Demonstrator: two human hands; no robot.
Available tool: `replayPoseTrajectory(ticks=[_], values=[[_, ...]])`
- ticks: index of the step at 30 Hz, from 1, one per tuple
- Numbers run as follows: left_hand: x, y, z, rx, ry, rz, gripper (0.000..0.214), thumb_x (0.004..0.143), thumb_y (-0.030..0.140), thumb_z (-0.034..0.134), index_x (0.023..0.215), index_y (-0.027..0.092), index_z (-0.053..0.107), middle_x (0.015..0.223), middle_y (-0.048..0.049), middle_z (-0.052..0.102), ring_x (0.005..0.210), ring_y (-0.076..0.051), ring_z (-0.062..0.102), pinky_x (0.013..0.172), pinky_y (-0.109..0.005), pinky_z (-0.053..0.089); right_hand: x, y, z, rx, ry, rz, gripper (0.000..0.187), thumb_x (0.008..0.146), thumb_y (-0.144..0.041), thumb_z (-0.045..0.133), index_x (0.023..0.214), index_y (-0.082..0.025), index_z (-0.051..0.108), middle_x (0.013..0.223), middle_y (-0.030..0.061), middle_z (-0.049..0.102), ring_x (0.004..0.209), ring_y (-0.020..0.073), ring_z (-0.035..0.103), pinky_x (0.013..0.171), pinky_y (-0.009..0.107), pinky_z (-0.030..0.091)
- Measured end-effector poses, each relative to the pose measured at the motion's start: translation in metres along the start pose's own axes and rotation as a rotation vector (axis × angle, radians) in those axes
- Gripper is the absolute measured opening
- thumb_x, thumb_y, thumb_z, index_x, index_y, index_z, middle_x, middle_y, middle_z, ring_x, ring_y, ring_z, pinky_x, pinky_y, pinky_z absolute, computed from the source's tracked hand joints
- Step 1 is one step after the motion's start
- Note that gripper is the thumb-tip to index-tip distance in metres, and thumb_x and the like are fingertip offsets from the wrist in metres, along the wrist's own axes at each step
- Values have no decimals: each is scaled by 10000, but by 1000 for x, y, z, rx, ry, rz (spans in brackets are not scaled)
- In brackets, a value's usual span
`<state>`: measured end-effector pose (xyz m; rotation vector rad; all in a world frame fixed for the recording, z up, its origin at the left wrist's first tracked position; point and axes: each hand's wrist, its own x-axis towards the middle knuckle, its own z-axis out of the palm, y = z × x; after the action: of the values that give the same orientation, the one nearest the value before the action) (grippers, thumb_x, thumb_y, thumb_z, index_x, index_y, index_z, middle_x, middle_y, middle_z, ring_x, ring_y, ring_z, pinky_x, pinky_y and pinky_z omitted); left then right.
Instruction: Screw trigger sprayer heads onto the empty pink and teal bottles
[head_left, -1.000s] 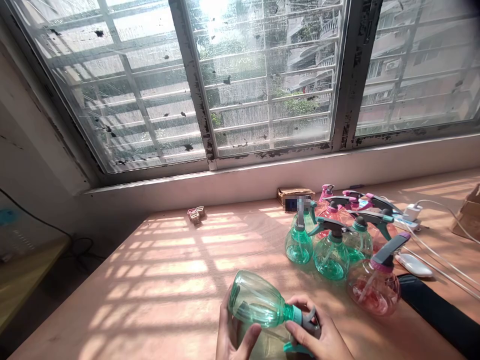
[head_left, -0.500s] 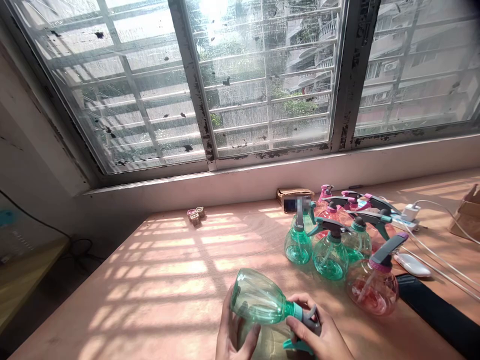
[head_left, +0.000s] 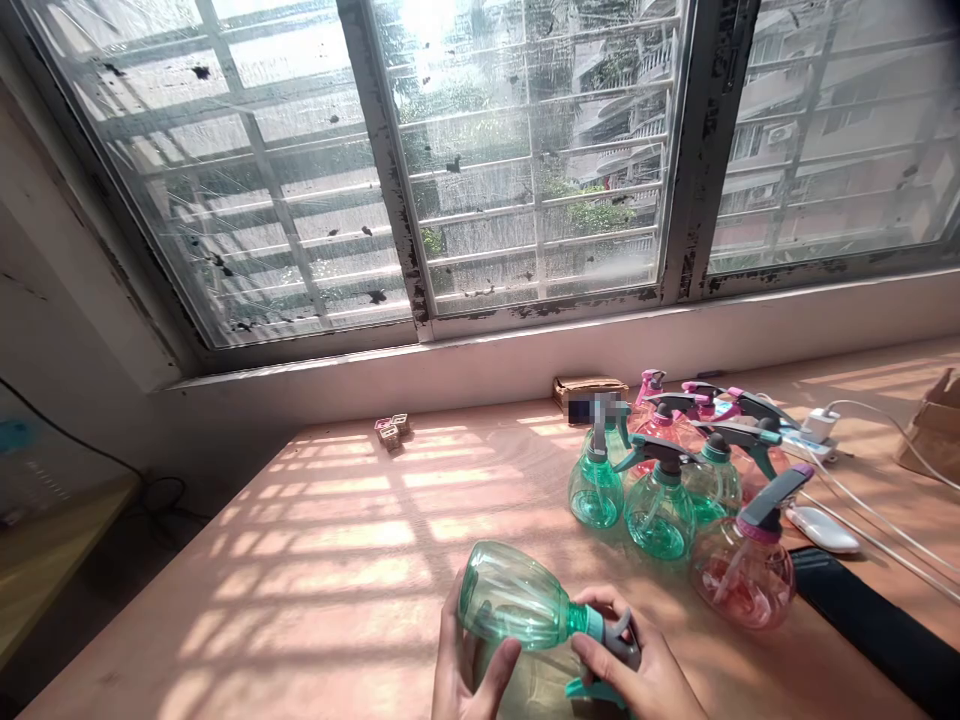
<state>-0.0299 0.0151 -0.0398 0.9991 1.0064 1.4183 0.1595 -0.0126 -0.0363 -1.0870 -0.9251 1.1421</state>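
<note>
A clear green spray bottle [head_left: 517, 597] lies on its side in the air, low over the front of the table, its base to the left and its grey and teal spray head to the right. My left hand [head_left: 472, 665] cups the bottle's body near the base, thumb along the lower side. Wrapped around the grey head and collar is my right hand [head_left: 637, 665]; the teal trigger points down below it. To the right stand several other spray bottles, among them a green one [head_left: 661, 515] and a pink one [head_left: 742, 575].
Small patterned blocks [head_left: 391, 430] sit near the back edge of the wooden table [head_left: 337, 560]. A cardboard box [head_left: 589, 395] is by the wall. At right are a white mouse [head_left: 823, 528], a black phone-like slab [head_left: 877, 620], white cables, a charger [head_left: 821, 425] and a brown carton [head_left: 930, 430].
The held bottle has shifted very slightly, its base end a little lower and left. My left thumb has moved up along its side. Both hands keep their hold.
</note>
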Motion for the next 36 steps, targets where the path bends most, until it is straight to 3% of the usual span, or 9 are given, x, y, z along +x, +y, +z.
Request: replayPoseTrajectory(ticks=[6,12,18,27,36], values=[[3,-1,0,5,-6,42,911,723,505,915,1513,293,513,1553,-129,610,1418,-401,584,1181,-461,482,2,1,-4,-16,-24,7,559,777,-679,837,1027,-197,701,638,-32,679,592,209,677,623,345,500],[2,-6,-3,66,-9,33,1007,680,512,943,1543,288,475,1433,-135,695,1364,-398,628,1194,-474,469,6,7,-12,-73,-135,28,518,841,-624,817,1101,-200,674,677,-32,690,663,221,705,679,353,516],[1,-5,-2,21,14,7,946,733,554,901,1538,288,483,1473,-134,676,1407,-396,598,1195,-450,470,4,14,-7,-33,-28,-13,554,776,-663,846,1046,-198,713,708,-17,703,612,211,681,643,362,530],[-1,8,4,13,7,25,908,691,505,939,1489,313,552,1567,-111,611,1450,-394,561,1185,-440,484,4,16,-7,-18,-21,3,555,778,-669,842,1058,-211,703,679,-28,686,617,217,689,645,356,524],[-1,-1,-1,29,-12,10,994,717,561,907,1554,270,454,1499,-154,649,1455,-407,550,1212,-461,455,4,18,-6,-11,-28,39,561,758,-654,866,1054,-204,710,680,-28,659,610,206,668,582,338,558]])
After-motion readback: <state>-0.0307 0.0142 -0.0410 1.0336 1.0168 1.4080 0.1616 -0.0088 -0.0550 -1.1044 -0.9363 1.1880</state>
